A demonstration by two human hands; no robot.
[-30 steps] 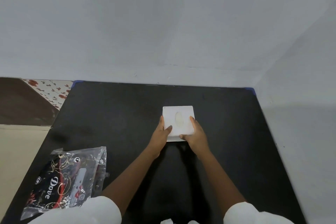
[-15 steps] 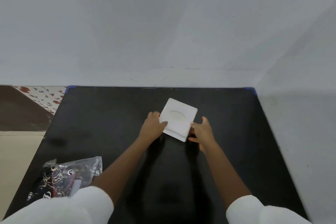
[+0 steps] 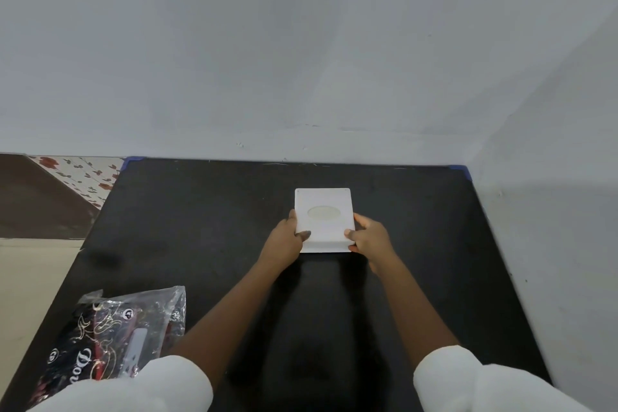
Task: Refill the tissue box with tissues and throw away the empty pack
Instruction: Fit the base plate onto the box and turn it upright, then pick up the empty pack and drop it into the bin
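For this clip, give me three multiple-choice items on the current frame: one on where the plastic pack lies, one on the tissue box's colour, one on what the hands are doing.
1. Where does the plastic pack lie on the black table?
A. at the near left edge
B. at the far right corner
C. on top of the box

2. What colour is the tissue box?
A. blue
B. white
C. red

3. What are the hands doing?
A. both are tearing the pack open
B. one is raised off the table with nothing in it
C. both grip the box by its sides

Answers:
1 A: the pack sits low on the left, apart from the box.
2 B: the box is plain white with an oval opening on top.
3 C: the left hand and the right hand clasp opposite sides of the box, thumbs on top.
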